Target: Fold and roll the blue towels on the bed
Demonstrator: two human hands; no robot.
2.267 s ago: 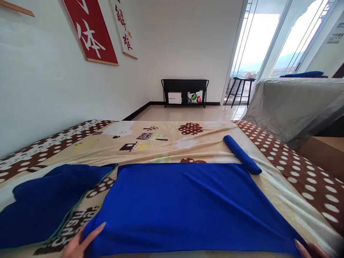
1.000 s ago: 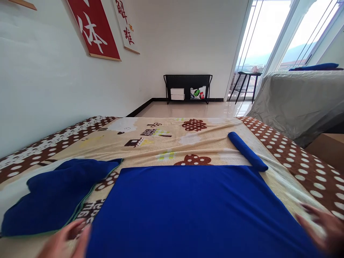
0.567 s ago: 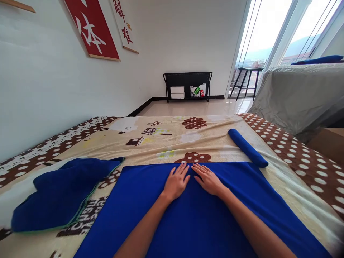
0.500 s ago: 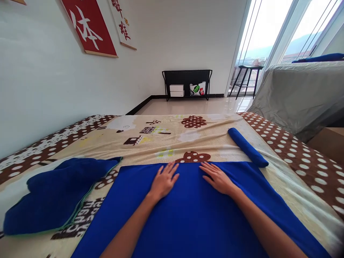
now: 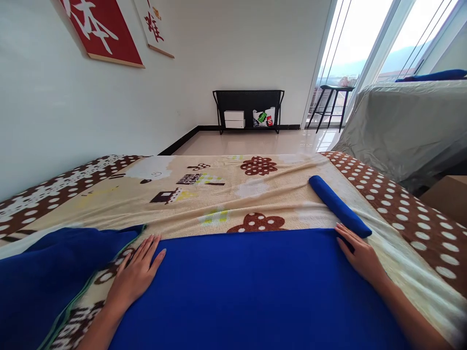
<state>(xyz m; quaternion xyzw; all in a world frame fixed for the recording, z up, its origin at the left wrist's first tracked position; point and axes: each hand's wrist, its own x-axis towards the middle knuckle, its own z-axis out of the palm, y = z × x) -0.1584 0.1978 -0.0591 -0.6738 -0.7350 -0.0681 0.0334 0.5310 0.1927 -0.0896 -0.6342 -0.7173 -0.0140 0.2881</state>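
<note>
A blue cloth [image 5: 251,287] lies spread flat in front of me, its far edge nearly straight. At its far left corner rests my left hand [image 5: 135,272], palm down with fingers stretched out, partly over the patterned blanket. My right hand [image 5: 359,253] lies flat over the far right corner, fingers extended, gripping nothing. Just beyond those fingers is a rolled blue cloth [image 5: 339,205], set diagonally. To the left of my left hand sits a crumpled blue cloth [image 5: 54,272] with green edging.
The patterned blanket [image 5: 204,204] covers the bed, with brown polka-dot borders. Past it stand a black rack [image 5: 248,104] and a black stool [image 5: 333,99]. A sheet-covered piece of furniture [image 5: 408,121] and a cardboard box [image 5: 447,197] are at the right.
Both hands have slid apart from the middle of the cloth's far edge, the left to the left corner and the right to the right corner. The view has shifted slightly.
</note>
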